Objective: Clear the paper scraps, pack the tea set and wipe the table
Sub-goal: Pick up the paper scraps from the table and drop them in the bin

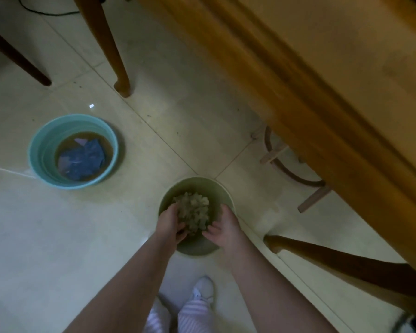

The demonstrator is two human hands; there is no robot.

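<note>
Scrap stage, late. Both of my hands are down over the green bin (222,188) on the floor, with a wad of paper scraps (192,207) between them. Left hand (171,223) is curled around the near-left side of the wad, fingers gripping it. Right hand (222,228) sits at the right side with fingers spread and loose — touching or just beside the paper, I cannot tell which. The wad sits at or above rim level; whether it is already resting in the bin or is held over it is not clear from this angle.

Judged progress: the scraps look gathered and at the bin, so this first step seems nearly finished. Packing the tea set and wiping are, as far as I can see, not begun.

A blue basin (73,150) stands on the floor to the left, well apart from the bin, holding brownish water and a dark blue cloth (87,157) — probably the wiping rag, soaking.

Hard to make out:
- The worktop (346,68) shows only as a blurred wooden edge at upper right; its surface is out of view, so any remaining scraps cannot be checked.
- No tea set visible anywhere.
- The bin's depth and contents are hidden under the wad.
- Light is dim, the frame soft.
</note>
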